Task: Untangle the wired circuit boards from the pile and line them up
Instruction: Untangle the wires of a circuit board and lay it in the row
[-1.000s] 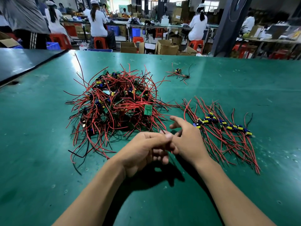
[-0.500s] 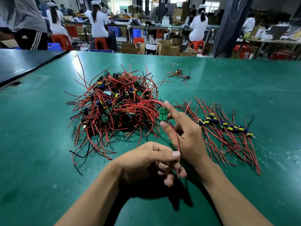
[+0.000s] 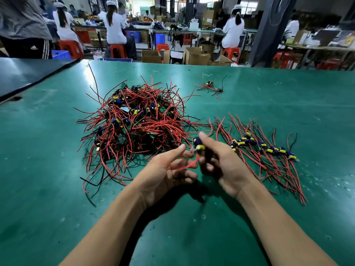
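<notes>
Item: one wired circuit board [image 3: 198, 146], blue and yellow parts showing, was held above the desk [image 3: 299, 104] at the centre of view. It was pinched in the grip of the right hand [image 3: 222, 166], between thumb and curled fingers, motion-blurred. The grip of the left hand [image 3: 163, 171] was loosely spread, palm up and thumb lifted, with the board's red lead lying across its fingers. The tangled pile [image 3: 138, 123] of red- and black-wired boards was lying at 10 o'clock from the hands, near them. A row of lined-up boards [image 3: 263, 148] was laid at 3 o'clock, just beside the right hand, leads fanned out. One stray wired board [image 3: 210, 85] was lying well apart at 12 o'clock.
</notes>
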{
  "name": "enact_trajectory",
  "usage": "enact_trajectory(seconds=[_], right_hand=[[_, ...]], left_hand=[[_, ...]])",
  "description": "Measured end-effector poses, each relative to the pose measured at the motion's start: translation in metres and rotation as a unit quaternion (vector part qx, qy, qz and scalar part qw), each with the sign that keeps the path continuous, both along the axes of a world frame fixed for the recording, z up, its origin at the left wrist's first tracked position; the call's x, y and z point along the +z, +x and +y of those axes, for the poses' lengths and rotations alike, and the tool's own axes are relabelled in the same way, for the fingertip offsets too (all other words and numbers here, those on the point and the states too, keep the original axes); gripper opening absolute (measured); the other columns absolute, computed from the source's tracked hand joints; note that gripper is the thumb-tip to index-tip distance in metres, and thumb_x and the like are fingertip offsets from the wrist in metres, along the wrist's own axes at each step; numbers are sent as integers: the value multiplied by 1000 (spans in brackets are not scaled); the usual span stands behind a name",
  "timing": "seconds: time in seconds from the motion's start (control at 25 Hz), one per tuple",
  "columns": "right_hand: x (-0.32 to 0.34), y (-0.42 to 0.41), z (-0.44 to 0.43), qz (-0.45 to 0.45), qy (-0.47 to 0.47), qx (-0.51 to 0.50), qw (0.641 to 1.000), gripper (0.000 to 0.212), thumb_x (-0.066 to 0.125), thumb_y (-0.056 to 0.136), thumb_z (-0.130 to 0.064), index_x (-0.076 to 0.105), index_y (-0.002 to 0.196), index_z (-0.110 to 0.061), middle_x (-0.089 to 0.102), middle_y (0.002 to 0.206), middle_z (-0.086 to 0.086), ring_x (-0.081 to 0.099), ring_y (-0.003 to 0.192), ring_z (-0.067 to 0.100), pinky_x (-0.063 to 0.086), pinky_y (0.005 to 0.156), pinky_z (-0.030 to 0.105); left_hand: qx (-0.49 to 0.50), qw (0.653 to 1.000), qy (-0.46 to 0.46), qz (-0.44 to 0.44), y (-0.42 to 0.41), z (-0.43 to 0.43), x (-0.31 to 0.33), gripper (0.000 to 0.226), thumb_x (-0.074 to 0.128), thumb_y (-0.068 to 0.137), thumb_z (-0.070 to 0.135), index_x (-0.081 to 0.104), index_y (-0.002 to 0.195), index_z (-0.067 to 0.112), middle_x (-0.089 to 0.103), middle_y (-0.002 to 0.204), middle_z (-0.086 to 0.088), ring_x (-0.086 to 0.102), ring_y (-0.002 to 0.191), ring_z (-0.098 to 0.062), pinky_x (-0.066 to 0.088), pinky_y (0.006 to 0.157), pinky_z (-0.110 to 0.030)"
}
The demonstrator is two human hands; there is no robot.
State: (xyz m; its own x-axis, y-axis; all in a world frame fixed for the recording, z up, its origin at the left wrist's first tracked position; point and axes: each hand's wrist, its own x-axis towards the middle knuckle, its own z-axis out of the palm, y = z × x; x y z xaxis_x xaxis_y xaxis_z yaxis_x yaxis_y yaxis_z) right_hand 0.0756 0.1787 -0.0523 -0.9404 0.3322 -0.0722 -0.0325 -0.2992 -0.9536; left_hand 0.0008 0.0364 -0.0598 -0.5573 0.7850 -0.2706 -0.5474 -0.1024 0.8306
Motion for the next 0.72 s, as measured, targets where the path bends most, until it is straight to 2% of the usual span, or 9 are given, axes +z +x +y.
enact_trajectory(seconds=[0.08,0.24,0.32,0.4,0.44,0.48,0.6,0.68,0.72], right_hand=[[-5,-1,-7,-15,41,29,999,31,75,77,-49,70,72,-19,55,64,6,48,45,15,43,42,21],[-9,-1,-10,-10,16,7,1000,27,79,80,-41,68,71,-19,55,58,2,53,47,16,55,47,32],[-11,-1,-7,-7,34,-4,999,25,78,81,-42,70,75,-18,52,57,-1,49,49,15,53,51,29],[-12,-1,-4,-7,103,-20,994,27,76,79,-47,73,75,-20,46,58,-5,37,51,12,33,47,23],[-12,-1,-4,-4,127,-25,992,28,75,78,-48,73,75,-20,44,59,-5,32,51,11,24,46,25],[-12,0,-4,2,136,-30,990,28,75,78,-48,75,77,-20,44,59,-5,31,51,10,20,46,24],[-12,0,0,25,121,-49,991,20,77,82,-33,77,83,-14,56,56,-9,43,44,3,32,42,13],[-11,1,3,20,140,-52,988,23,79,78,-36,76,77,-13,58,55,-7,45,45,4,37,45,14],[-11,1,4,13,138,-46,989,26,81,75,-40,75,74,-14,58,56,-3,45,48,9,39,48,19]], left_hand=[[-12,1000,-2,24,2,1,0,38,64,80,42,65,97,7,71,79,-11,67,57,-20,57,55,-28],[7,999,22,37,5,0,-3,34,68,80,27,59,103,3,72,80,-15,67,56,-19,56,52,-26],[25,999,15,44,5,0,-3,31,70,78,26,63,98,4,71,78,-15,66,54,-20,55,51,-25],[41,997,-3,71,4,0,-3,31,72,73,30,67,95,9,69,73,-12,64,53,-20,52,52,-25],[46,995,-11,85,4,-1,-4,32,72,71,32,68,94,10,68,70,-11,63,53,-20,49,54,-26],[48,994,-17,95,4,-1,-4,33,72,70,32,69,94,10,68,68,-10,62,52,-20,47,54,-26],[50,993,-21,107,6,0,-5,29,70,77,25,66,100,9,65,61,-10,59,48,-19,46,49,-23],[43,991,-22,122,6,1,-5,15,66,86,14,67,99,8,62,59,-11,58,48,-21,48,49,-25],[39,990,-20,133,6,2,-5,11,63,88,9,68,96,7,61,58,-11,57,48,-21,48,49,-25]])
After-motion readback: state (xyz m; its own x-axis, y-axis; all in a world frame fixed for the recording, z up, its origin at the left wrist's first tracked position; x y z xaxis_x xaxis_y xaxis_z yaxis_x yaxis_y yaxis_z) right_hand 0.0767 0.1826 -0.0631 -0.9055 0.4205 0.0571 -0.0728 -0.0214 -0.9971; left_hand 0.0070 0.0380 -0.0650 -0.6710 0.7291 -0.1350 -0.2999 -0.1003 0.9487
